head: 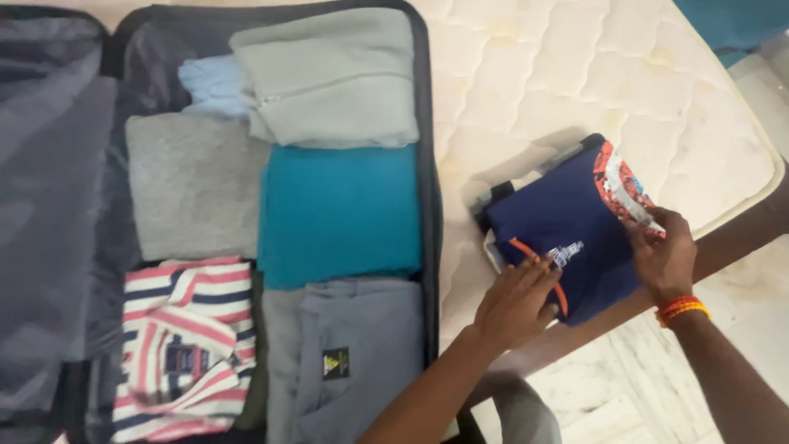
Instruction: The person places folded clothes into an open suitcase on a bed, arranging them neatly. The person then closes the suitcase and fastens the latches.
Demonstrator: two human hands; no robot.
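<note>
Left hand [516,300] lies flat, fingers spread, on the folded navy shirt [567,226]. Right hand [662,251] pinches its edge, beside the open suitcase [431,164] on the mattress [575,74].

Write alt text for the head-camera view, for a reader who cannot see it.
Both hands, left hand and right hand, press on a folded navy shirt lying on a quilted mattress. Beside it lies an open suitcase packed with folded clothes.
</note>
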